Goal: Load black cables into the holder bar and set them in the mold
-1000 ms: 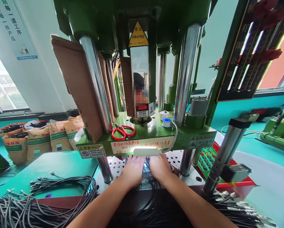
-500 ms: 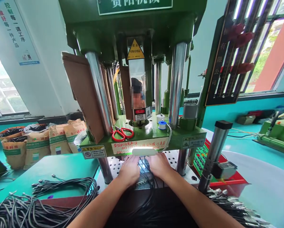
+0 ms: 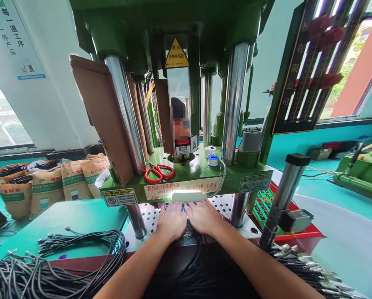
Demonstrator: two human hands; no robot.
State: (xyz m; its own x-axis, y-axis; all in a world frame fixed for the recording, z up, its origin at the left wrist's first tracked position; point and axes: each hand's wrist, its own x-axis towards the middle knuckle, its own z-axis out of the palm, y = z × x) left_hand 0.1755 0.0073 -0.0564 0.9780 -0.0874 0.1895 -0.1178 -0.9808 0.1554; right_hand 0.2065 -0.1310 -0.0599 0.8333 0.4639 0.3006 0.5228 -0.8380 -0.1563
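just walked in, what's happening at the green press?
A person has both hands under the platen of the green press. The left hand and right hand lie palm down, side by side, on black cables that run from the person's lap onto the perforated metal plate. What the fingertips grip is hidden. A lit lamp sits just above the hands. Red scissors rest on the platen, and a cable bundle lies to the left.
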